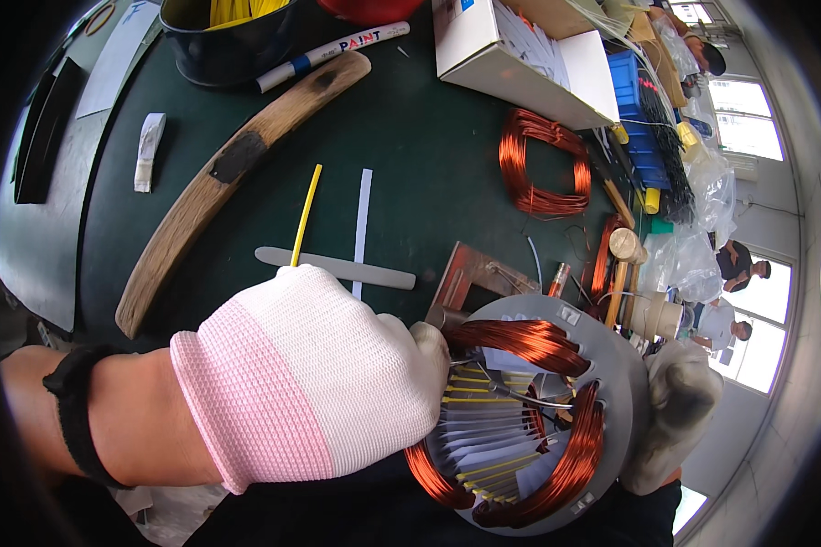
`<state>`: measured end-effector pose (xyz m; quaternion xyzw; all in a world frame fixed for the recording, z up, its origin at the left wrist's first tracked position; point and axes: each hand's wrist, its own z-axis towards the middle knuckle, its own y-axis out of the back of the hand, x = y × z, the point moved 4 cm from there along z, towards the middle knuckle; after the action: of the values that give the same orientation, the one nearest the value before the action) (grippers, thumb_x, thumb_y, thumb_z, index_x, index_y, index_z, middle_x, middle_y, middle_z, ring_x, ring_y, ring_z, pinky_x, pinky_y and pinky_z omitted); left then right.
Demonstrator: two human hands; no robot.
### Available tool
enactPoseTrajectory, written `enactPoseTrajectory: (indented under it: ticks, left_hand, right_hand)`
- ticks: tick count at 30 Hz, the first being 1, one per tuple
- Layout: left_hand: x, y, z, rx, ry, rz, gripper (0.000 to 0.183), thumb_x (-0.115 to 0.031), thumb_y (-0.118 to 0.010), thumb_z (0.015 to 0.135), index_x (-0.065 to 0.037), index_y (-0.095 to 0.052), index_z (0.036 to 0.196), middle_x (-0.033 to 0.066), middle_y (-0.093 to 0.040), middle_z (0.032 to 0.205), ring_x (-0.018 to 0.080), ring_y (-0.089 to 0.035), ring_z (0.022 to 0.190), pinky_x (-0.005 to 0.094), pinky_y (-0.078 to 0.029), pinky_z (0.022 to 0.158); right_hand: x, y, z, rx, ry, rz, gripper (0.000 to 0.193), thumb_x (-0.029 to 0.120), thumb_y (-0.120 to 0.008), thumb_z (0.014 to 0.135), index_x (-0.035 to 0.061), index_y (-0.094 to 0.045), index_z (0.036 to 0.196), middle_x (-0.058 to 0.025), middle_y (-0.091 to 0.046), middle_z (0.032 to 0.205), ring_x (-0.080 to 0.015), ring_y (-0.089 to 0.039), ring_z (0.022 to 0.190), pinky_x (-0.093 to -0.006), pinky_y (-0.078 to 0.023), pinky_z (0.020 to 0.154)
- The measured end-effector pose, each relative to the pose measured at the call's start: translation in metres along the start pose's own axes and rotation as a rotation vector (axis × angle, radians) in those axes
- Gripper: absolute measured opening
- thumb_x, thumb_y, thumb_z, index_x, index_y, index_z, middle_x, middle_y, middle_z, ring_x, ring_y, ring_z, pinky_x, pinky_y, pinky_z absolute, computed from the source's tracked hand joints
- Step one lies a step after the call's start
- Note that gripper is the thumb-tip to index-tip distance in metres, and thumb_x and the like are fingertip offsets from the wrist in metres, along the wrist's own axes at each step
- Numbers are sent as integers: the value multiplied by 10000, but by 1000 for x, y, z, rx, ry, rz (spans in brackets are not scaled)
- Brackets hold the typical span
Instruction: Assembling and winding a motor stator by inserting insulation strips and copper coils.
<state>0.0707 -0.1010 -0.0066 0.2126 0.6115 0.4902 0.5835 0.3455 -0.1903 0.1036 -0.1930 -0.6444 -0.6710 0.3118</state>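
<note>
A motor stator lies at the lower right, its grey ring holding bundles of copper winding and slots lined with white paper and yellow strips. My left hand, in a white knit glove with a pink cuff, is closed at its left side. The fingertips meet near the upper copper bundle; what they grip is hidden. Inside the bore shows a thin curved metal piece. Against the stator's right side my right hand, in a stained white glove, is curled; its fingertips are partly hidden.
On the green table lie a curved wooden piece, a yellow strip, a white strip, a grey flat stick and a copper coil. A mallet and a white box stand right. People are beyond.
</note>
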Motion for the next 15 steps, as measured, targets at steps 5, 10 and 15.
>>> enactPoseTrajectory:
  ticks: [5,10,15]
  left_hand:
    - [-20,-8,27,-144,-232,-232,148,-117,-687,820,-31,-700,939,54,-536,566,234,-597,444,349,-429,383]
    - [-11,3,17,-73,-72,-148,143,-212,-696,785,-87,-628,797,13,-501,564,188,-591,459,341,-386,373]
    - [3,34,-39,18,286,-194,286,-138,-831,727,-98,-710,983,-10,-521,555,195,-566,460,354,-411,425]
  right_hand:
    - [13,-23,9,-92,-50,-54,370,343,-608,1028,92,-433,821,-19,-417,778,-127,-435,710,-276,-455,711]
    - [3,-6,0,-188,-214,256,318,254,-701,977,65,-562,1191,-6,-428,848,-112,-472,744,-282,-490,733]
    - [-11,-1,-2,23,67,70,808,205,-870,600,50,-522,1313,-35,-505,900,-148,-463,762,-299,-381,700]
